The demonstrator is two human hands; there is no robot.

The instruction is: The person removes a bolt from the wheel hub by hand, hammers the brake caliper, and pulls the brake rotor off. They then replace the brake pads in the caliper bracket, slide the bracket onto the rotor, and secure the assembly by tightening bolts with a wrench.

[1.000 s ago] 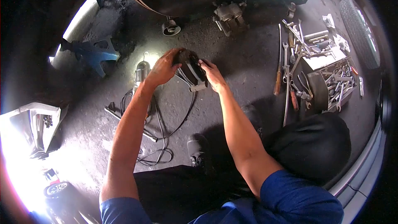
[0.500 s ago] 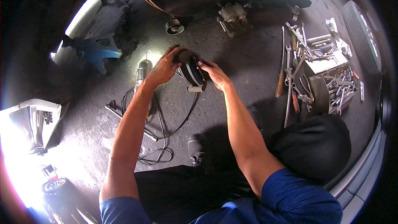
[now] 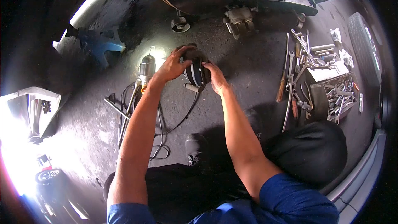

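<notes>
Both hands hold one dark, rounded part (image 3: 195, 71) with a pale curved band on its side and a short stub at its lower end; its exact kind I cannot tell. My left hand (image 3: 173, 65) grips it from the left, fingers over the top and thumb against the near side. On the right edge, my right hand (image 3: 215, 78) holds it with the thumb on its face and the other fingers mostly hidden. A lit caged work lamp (image 3: 146, 67) lies on the floor just left of my left hand, and a black cable (image 3: 186, 115) runs below the part.
At right, wrenches and screwdrivers lie beside an open metal toolbox (image 3: 318, 95). A brake caliper (image 3: 239, 18) and a small round metal cup (image 3: 180, 25) are ahead. A blue jack stand (image 3: 101, 45) stands left; a tire (image 3: 361, 35) is far right.
The part has turned slightly in my hands, its stub shifting left. My right hand has moved a little left relative to the floor, and the camera view has shifted slightly.
</notes>
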